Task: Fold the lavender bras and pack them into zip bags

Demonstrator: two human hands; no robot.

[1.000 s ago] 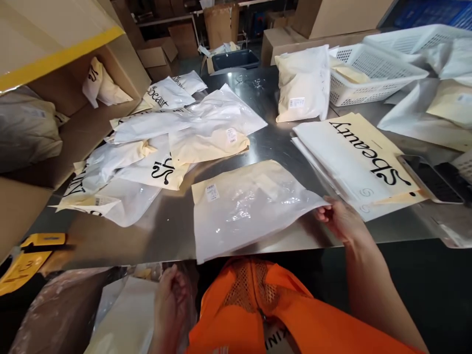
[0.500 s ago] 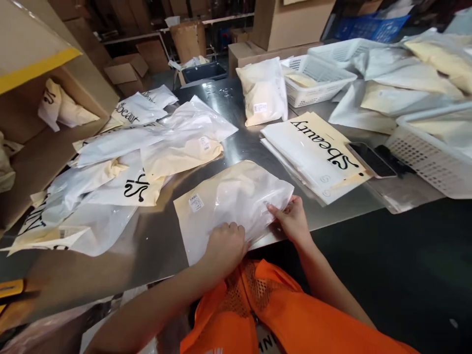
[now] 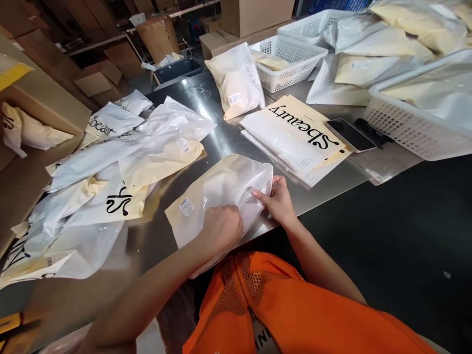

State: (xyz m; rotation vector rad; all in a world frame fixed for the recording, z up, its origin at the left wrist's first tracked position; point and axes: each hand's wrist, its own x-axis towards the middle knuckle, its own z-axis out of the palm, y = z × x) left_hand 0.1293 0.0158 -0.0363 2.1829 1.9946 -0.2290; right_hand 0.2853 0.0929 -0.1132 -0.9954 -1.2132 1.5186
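Note:
A clear-and-cream plastic bag (image 3: pixel 217 184) with a small white barcode label lies at the near edge of the metal table, something soft inside it. My left hand (image 3: pixel 223 226) is closed in a fist on the near side of this bag, fingertips hidden underneath. At the bag's right corner, my right hand (image 3: pixel 276 201) pinches the plastic between thumb and fingers. The plastic bulges up between the two hands.
Several filled bags (image 3: pixel 158 164) lie piled on the left, beside an open carton (image 3: pixel 55 105). Flat printed bags (image 3: pixel 287 132), a phone (image 3: pixel 350 135) and white baskets (image 3: pixel 413 128) occupy the right. One filled bag (image 3: pixel 236 83) stands at the back.
The bag's right edge has lifted and curled, with my right hand still pinching it. My left hand has curled into a tighter fist. The camera view has shifted to the right.

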